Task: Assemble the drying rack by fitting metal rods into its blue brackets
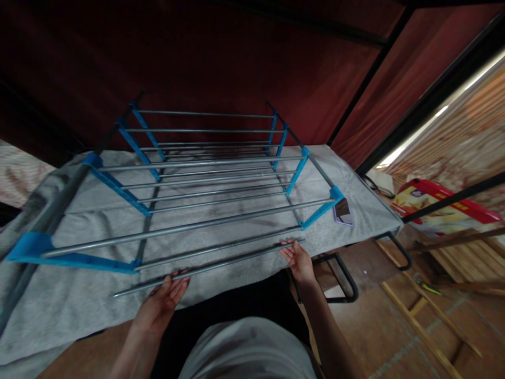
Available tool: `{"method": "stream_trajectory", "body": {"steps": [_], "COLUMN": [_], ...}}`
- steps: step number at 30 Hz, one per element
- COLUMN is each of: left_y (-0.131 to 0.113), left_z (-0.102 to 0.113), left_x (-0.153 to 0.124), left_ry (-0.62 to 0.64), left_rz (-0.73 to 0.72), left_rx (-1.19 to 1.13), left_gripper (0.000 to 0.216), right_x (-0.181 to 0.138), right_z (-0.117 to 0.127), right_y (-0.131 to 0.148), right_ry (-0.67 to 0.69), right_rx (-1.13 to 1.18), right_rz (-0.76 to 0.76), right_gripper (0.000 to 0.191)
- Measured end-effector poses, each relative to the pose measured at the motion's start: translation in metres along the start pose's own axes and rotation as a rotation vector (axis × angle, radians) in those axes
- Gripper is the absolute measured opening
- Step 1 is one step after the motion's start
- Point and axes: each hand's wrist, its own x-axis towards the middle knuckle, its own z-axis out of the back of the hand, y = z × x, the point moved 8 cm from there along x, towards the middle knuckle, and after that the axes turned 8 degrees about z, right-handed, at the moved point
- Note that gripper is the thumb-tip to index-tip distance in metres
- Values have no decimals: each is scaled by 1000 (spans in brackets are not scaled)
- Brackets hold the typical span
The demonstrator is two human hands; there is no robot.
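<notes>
A loose grey metal tube (pixel 229 261) lies level across the front of the grey blanket. My left hand (pixel 168 295) has its fingers curled around the tube left of its middle, and my right hand (pixel 296 259) grips it close to its right end. Just beyond stands a rack (pixel 209 223) of grey tubes joined by blue plastic brackets. Its front left bracket (pixel 79 259) and front right bracket (pixel 321 208) are nearest to my hands. The loose tube runs roughly parallel to the rack's front bars, apart from them.
The blanket (pixel 244 284) covers a bed-like surface with a black metal frame (pixel 351 284). A phone (pixel 343 213) lies right of the rack. On the right are a red and yellow box (pixel 442 205), wooden slatted pieces (pixel 422 310) and a tool (pixel 428 287) on the tiled floor. Dark red cloth hangs behind.
</notes>
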Motion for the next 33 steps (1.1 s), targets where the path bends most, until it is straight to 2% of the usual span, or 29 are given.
{"method": "stream_trajectory", "body": {"steps": [16, 25, 33], "left_y": [-3, -1, 4], "left_z": [-2, -4, -6], "left_x": [-1, 3, 1], "left_ry": [2, 25, 44], "left_rz": [-52, -1, 37], "left_rx": [32, -18, -24], "left_gripper": [29, 25, 17], "right_x": [3, 0, -2], "right_z": [-5, -2, -1], "right_y": [7, -1, 5], "right_ry": [62, 5, -26], "right_rx": [-24, -7, -22], "right_rz": [27, -2, -21], "right_gripper": [29, 20, 15]}}
